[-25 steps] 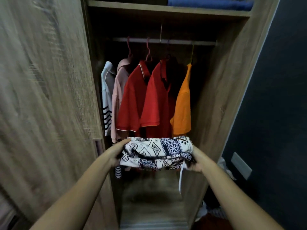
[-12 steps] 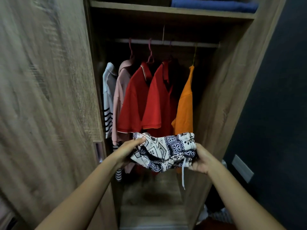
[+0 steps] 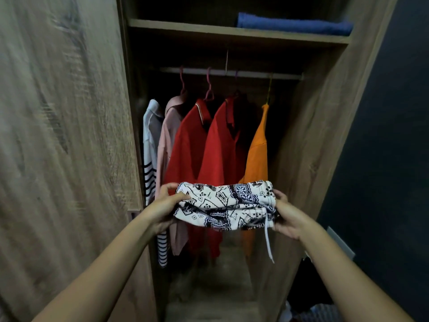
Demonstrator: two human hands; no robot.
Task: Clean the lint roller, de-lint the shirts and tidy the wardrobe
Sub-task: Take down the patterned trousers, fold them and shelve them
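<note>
As left hand (image 3: 165, 211), right hand (image 3: 289, 217) grip ends, folded garment (image 3: 226, 204) between.

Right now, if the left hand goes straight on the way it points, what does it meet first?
Probably the pink shirt, hanging directly behind the left hand, which grips the folded patterned garment. Depth is unclear; the striped shirt beside it may come first.

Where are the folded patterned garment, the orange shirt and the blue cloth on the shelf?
patterned garment (image 3: 227, 205): head view, middle of its top fold.
orange shirt (image 3: 256, 159): head view, its side panel.
blue cloth (image 3: 294, 25): head view, its front edge.
</note>
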